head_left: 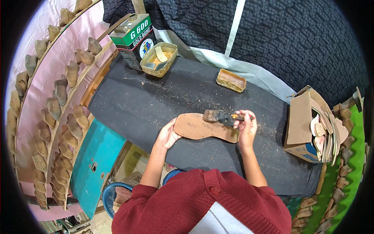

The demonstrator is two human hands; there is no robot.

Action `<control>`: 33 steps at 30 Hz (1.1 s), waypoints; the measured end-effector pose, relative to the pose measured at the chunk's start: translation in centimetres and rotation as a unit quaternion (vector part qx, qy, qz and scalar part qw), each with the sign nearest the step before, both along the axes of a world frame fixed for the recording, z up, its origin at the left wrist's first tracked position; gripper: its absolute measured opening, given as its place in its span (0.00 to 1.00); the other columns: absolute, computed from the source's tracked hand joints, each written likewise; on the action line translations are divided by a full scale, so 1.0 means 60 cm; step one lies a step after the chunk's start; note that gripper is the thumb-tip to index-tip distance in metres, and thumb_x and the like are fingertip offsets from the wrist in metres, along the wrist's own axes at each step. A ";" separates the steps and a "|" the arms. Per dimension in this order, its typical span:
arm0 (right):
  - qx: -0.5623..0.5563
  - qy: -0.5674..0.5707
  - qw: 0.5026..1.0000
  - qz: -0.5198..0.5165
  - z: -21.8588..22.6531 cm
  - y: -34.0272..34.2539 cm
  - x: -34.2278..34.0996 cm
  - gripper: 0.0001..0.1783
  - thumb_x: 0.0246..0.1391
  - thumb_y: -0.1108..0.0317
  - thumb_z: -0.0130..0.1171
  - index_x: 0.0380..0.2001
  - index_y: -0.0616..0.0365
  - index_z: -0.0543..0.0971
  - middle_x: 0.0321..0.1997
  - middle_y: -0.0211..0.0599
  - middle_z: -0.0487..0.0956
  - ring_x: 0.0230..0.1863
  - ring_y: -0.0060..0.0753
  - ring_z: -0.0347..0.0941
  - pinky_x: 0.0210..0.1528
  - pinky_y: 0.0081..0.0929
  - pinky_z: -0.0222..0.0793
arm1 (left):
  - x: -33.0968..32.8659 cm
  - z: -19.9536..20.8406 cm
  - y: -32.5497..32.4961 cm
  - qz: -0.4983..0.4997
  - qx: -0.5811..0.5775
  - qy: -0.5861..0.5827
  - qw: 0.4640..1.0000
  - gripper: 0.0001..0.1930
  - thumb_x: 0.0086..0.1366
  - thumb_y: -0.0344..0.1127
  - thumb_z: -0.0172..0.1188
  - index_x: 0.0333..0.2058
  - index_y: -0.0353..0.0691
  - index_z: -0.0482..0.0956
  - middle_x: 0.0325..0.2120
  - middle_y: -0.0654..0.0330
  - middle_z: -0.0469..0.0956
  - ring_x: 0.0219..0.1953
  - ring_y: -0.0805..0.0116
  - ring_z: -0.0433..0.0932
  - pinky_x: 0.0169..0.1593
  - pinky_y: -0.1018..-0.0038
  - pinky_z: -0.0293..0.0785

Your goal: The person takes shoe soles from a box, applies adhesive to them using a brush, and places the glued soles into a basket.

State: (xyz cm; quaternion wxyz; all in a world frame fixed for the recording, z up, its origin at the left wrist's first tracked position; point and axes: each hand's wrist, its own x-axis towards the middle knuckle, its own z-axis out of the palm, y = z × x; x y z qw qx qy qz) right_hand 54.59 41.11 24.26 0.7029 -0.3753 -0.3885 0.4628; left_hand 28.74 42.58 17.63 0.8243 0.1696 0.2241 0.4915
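My left hand (pixel 168 135) grips one end of a tan shoe sole (pixel 196 128), its fingers behind the edge. The sole is held lengthwise above the black-covered table, tipped so its broad face shows. In my right hand (pixel 247 130) is a paint brush (pixel 214 116) with a dark, stained handle, the fingers closed around it. Its stiff brown bristles lie over the sole's far edge; whether they touch it I cannot tell. The sole's other end reaches close to my right palm, and the hand hides part of the handle.
A metal can (pixel 134 39) stands at the far left beside a crusted tub (pixel 171 65) holding spreaders. A small rectangular tin (pixel 231 80) sits at the back. At the right, a cardboard box (pixel 299 126) overflows with cut soles. Shoe lasts (pixel 53 108) line the left racks.
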 end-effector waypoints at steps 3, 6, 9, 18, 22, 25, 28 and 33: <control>0.002 0.016 0.999 0.031 -0.008 0.015 -0.028 0.09 0.55 0.66 0.41 0.35 0.60 0.66 0.35 0.39 0.71 0.22 0.19 0.66 0.24 0.14 0.64 | 0.001 0.003 0.001 -0.013 0.003 0.025 1.000 0.17 0.62 0.39 0.36 0.45 0.36 0.63 0.42 0.55 0.68 0.45 0.64 0.68 0.46 0.66 0.67; 0.012 -0.007 0.999 0.041 -0.017 0.020 -0.043 0.10 0.55 0.65 0.41 0.35 0.60 0.65 0.36 0.39 0.71 0.22 0.19 0.66 0.24 0.14 0.64 | 0.002 0.004 0.002 -0.021 0.011 0.006 1.000 0.18 0.62 0.41 0.34 0.46 0.36 0.62 0.43 0.54 0.68 0.46 0.64 0.68 0.46 0.66 0.67; 0.009 -0.018 1.000 0.022 -0.026 0.013 -0.036 0.10 0.54 0.65 0.42 0.35 0.60 0.65 0.36 0.40 0.71 0.23 0.19 0.66 0.24 0.14 0.64 | 0.003 0.005 0.002 -0.023 -0.001 0.016 1.000 0.19 0.63 0.42 0.34 0.46 0.36 0.61 0.43 0.54 0.67 0.46 0.64 0.68 0.46 0.66 0.67; -0.022 -0.031 0.993 -0.113 -0.039 -0.054 0.064 0.10 0.54 0.64 0.42 0.34 0.59 0.66 0.33 0.39 0.73 0.20 0.18 0.65 0.21 0.14 0.61 | 0.002 -0.002 0.006 -0.024 0.003 0.019 1.000 0.19 0.63 0.44 0.35 0.47 0.37 0.61 0.43 0.54 0.67 0.45 0.64 0.68 0.45 0.68 0.68; -0.007 -0.043 0.988 -0.148 -0.028 -0.062 0.074 0.10 0.54 0.65 0.41 0.34 0.59 0.66 0.32 0.39 0.72 0.20 0.18 0.65 0.20 0.14 0.61 | 0.001 0.000 0.003 -0.024 0.014 0.029 0.999 0.20 0.63 0.44 0.35 0.46 0.37 0.61 0.43 0.55 0.67 0.45 0.65 0.68 0.44 0.69 0.69; 0.010 -0.008 0.990 -0.141 -0.017 -0.051 0.043 0.10 0.54 0.65 0.41 0.34 0.60 0.66 0.32 0.39 0.73 0.20 0.18 0.64 0.20 0.14 0.61 | 0.002 0.002 0.000 -0.025 0.022 0.030 0.999 0.20 0.63 0.44 0.35 0.46 0.37 0.61 0.43 0.55 0.67 0.45 0.65 0.68 0.44 0.69 0.69; 0.014 0.017 0.995 -0.098 -0.009 -0.037 -0.011 0.10 0.54 0.63 0.42 0.34 0.58 0.67 0.34 0.39 0.72 0.20 0.17 0.64 0.21 0.13 0.61 | -0.001 0.001 -0.003 -0.027 0.031 0.023 0.999 0.20 0.63 0.44 0.35 0.47 0.37 0.61 0.43 0.55 0.67 0.45 0.65 0.68 0.44 0.69 0.69; 0.031 0.018 0.998 -0.042 -0.024 -0.017 -0.054 0.10 0.55 0.64 0.41 0.35 0.60 0.66 0.35 0.38 0.71 0.22 0.18 0.66 0.23 0.14 0.65 | 0.004 -0.005 -0.001 -0.024 0.015 0.021 0.999 0.20 0.62 0.45 0.35 0.47 0.37 0.60 0.44 0.55 0.66 0.46 0.64 0.67 0.45 0.68 0.68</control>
